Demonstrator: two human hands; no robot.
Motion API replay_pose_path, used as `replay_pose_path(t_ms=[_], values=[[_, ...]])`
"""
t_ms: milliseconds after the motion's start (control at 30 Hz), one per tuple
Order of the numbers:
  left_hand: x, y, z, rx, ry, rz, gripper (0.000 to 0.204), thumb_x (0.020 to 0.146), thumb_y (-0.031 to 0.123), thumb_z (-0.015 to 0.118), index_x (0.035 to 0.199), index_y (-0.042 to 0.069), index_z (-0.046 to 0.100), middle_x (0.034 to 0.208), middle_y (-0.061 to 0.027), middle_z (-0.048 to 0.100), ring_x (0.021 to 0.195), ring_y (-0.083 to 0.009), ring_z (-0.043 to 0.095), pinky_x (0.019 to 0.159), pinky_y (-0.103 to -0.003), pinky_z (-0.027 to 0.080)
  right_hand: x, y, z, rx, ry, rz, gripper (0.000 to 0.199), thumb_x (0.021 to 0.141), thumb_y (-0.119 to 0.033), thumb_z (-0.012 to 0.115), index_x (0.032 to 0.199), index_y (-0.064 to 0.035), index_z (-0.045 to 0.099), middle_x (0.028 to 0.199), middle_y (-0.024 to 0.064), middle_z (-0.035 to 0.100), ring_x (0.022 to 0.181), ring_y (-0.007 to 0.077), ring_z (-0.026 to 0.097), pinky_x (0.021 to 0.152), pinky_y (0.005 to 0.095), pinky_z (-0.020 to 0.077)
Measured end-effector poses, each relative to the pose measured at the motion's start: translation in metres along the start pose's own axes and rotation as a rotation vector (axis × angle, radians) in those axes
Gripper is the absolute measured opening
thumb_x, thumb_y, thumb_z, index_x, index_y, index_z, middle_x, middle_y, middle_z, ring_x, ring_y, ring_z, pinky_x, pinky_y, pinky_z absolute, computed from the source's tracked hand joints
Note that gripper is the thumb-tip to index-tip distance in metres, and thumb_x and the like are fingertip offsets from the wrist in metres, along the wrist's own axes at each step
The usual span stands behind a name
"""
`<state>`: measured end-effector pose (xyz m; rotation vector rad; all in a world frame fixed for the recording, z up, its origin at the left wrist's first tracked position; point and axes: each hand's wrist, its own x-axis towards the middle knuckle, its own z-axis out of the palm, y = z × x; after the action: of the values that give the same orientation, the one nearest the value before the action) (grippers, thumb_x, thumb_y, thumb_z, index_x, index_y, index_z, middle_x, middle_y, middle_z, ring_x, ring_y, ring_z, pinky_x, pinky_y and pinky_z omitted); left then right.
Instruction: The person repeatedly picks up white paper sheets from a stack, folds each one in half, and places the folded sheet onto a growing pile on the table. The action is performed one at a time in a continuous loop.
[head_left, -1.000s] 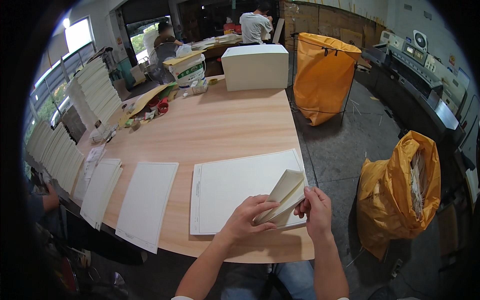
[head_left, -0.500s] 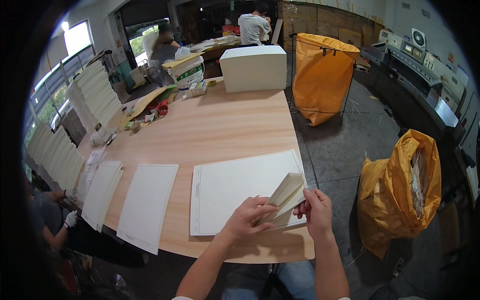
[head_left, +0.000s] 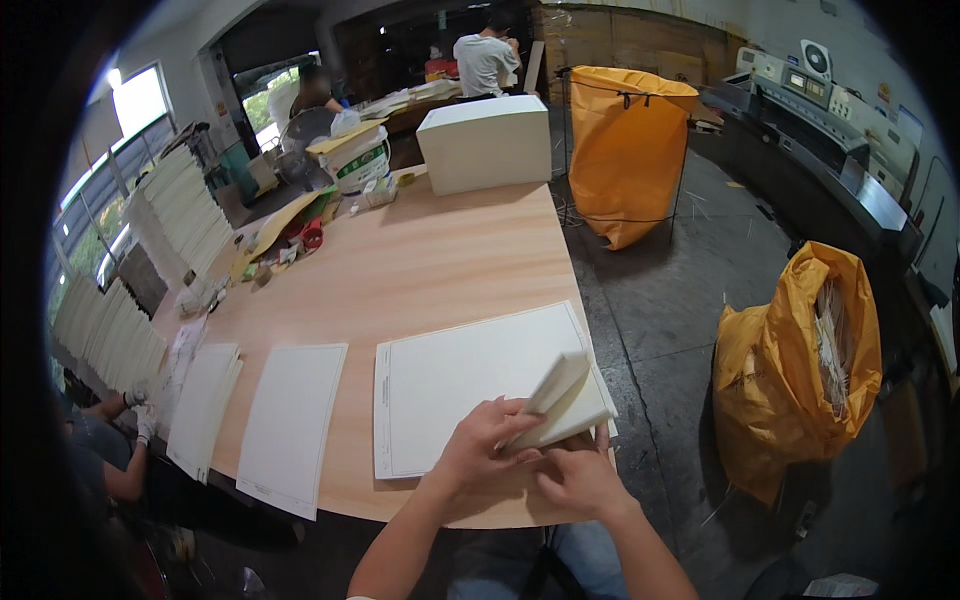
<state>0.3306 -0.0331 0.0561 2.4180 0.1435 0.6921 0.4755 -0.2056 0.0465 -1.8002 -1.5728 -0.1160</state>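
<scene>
A stack of large white sheets with a thin printed border lies at the table's front right corner. The near right part of its upper sheets is bent up into a curled fold of paper. My left hand is closed round the left side of this fold, fingers across it. Against its lower right edge, my right hand has its thumb and fingers pressed to the paper, some fingertips hidden behind it. How many sheets are lifted cannot be told.
Left of the stack lie a bordered sheet and a thin pile of sheets, near a co-worker's gloved hand. A white paper block, tub and red tape stand farther back. Orange bags flank the right side.
My right hand has moved down and left, from the raised sheet edge to beneath the fold. The bent paper now curls over more tightly. My left hand keeps its hold.
</scene>
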Motion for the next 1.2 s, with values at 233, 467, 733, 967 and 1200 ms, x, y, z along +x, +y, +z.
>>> replay_pose_path(t_ms=[233,467,733,967,1200], values=[[-0.025,0.029,-0.011,0.578,-0.223,0.063,0.084,0.078,0.025,0.086,0.156,0.027,0.054,0.163,-0.0139,0.047,0.14,-0.0301,0.055,0.121,-0.05,0.042,-0.01,0.013,0.006,0.201,-0.377,0.216,0.038,0.096,-0.041,0.068,0.113,-0.0068,0.073,0.094,0.0235,0.072,0.095,0.0428,0.07,0.098,0.0561,0.0487],[-0.133,-0.006,-0.064,0.768,0.407,-0.465,0.04,0.077,-0.008,0.064,0.111,0.011,0.075,0.136,-0.0191,0.066,0.133,-0.0417,0.059,0.118,-0.06,0.041,-0.016,0.011,0.014,0.118,-0.266,0.151,0.035,0.095,-0.041,0.07,0.099,-0.0054,0.07,0.087,0.0218,0.069,0.081,0.0414,0.071,0.08,0.0525,0.0556],[-0.145,0.117,-0.02,0.672,0.365,-0.035,0.037,0.097,0.009,0.072,0.133,0.002,0.064,0.109,-0.0141,0.073,0.113,-0.0326,0.068,0.1,-0.046,0.055,-0.033,0.021,0.009,-0.059,-0.298,0.051,0.043,0.091,-0.038,0.074,0.126,-0.0125,0.076,0.123,0.0155,0.072,0.132,0.0378,0.057,0.127,0.065,0.0152],[-0.201,0.133,0.028,-0.844,0.983,-1.226,0.033,0.109,0.03,0.06,0.13,0.004,0.059,0.118,-0.0084,0.068,0.097,-0.0212,0.068,0.087,-0.034,0.057,-0.044,0.016,-0.006,-0.038,-0.281,0.026,0.047,0.09,-0.038,0.074,0.13,-0.0135,0.075,0.131,0.0148,0.07,0.138,0.0384,0.054,0.128,0.0637,0.0138],[-0.159,0.122,0.004,-1.116,0.759,-0.979,0.043,0.102,0.016,0.069,0.141,0.001,0.06,0.136,-0.0119,0.068,0.126,-0.034,0.064,0.112,-0.047,0.049,-0.042,0.014,-0.005,-0.005,-0.267,0.069,0.049,0.083,-0.033,0.078,0.127,-0.0105,0.076,0.135,0.0165,0.068,0.141,0.0404,0.05,0.128,0.0624,0.0144]])
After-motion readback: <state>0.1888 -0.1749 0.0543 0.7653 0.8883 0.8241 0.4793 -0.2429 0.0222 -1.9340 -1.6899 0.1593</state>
